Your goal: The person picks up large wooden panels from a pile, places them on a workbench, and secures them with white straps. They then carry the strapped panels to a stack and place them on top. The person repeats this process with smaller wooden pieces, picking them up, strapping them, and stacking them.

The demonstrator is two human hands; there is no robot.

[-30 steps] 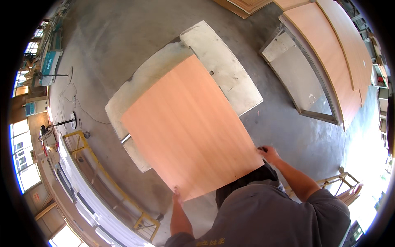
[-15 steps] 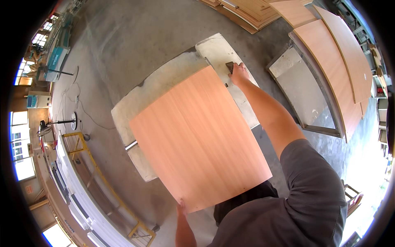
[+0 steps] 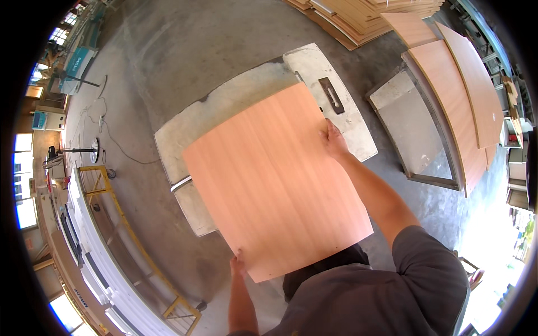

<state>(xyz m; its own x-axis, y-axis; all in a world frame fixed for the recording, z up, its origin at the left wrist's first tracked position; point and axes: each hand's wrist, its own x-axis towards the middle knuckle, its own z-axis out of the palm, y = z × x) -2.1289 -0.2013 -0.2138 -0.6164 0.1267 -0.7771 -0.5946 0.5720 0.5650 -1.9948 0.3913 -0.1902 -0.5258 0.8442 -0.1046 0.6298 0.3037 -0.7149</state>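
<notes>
Having set the dark slotted hand tool [image 3: 328,94] down, now gripping the right edge of the wood-grain panel [image 3: 277,185] atop the pale worktable [image 3: 358,134] with the right hand [image 3: 335,143], left hand [image 3: 238,264] pinching its near-left edge, apparently for two-handed control.

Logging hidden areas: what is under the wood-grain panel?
A pale, worn table shows beyond the panel at its far edge and both sides; whatever lies beneath the panel's middle is covered.

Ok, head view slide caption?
Left hand and right hand at opposite edges of a wood-grain panel over a pale worktable.
</notes>
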